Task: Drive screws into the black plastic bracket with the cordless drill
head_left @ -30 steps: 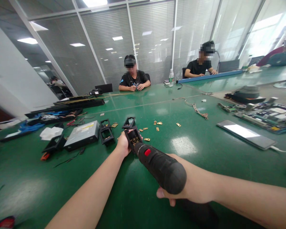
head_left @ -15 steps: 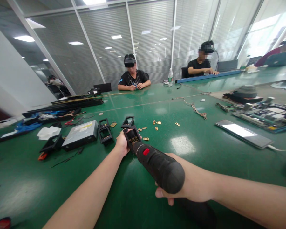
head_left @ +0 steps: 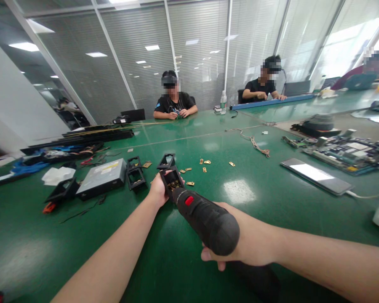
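Observation:
My left hand [head_left: 158, 190] grips a small black plastic frame [head_left: 171, 179] with brass parts inside, holding it on the green table [head_left: 208, 139]. My right hand [head_left: 240, 242] is wrapped round a black electric screwdriver [head_left: 205, 219] with a red button, whose front end points into the frame. Several small brass plates [head_left: 204, 162] lie scattered just beyond the frame. Another empty black frame [head_left: 166, 160] lies right behind it.
A silver optical drive [head_left: 102, 178] and more black frames [head_left: 135, 176] lie to the left, with cables and black strips behind. A phone [head_left: 316, 176] and circuit boards [head_left: 347, 151] are on the right. Two people sit at the far side; a water bottle [head_left: 223, 102] stands there.
My view has shifted slightly right and down. Both hands keep their hold; the screwdriver stays against the frame.

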The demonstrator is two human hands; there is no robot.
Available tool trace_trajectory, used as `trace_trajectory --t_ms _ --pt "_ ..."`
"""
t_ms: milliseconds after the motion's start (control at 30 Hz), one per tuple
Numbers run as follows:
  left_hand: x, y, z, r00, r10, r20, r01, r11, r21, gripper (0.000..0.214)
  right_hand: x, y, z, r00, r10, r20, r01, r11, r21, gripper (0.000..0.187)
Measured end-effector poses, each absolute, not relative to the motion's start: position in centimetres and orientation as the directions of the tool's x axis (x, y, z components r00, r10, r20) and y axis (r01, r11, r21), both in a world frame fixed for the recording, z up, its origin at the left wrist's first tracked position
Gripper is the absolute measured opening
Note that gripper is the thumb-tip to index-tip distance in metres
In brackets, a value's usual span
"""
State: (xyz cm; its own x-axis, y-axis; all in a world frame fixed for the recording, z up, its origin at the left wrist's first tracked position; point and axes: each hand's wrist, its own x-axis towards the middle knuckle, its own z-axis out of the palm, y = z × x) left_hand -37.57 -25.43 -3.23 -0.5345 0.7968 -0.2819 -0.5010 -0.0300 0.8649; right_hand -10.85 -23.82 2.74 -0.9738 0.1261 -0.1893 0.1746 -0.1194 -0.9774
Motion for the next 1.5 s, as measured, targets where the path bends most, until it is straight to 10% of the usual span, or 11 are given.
trace_trajectory --t_ms 1500 --pt "-37.23 -25.55 -2.98 -0.538 0.789 -0.297 -0.507 -0.022 0.862 0.025 -10.71 -23.90 3.00 -0.973 0.119 -0.199 0.186 -0.117 -0.976 0.061"
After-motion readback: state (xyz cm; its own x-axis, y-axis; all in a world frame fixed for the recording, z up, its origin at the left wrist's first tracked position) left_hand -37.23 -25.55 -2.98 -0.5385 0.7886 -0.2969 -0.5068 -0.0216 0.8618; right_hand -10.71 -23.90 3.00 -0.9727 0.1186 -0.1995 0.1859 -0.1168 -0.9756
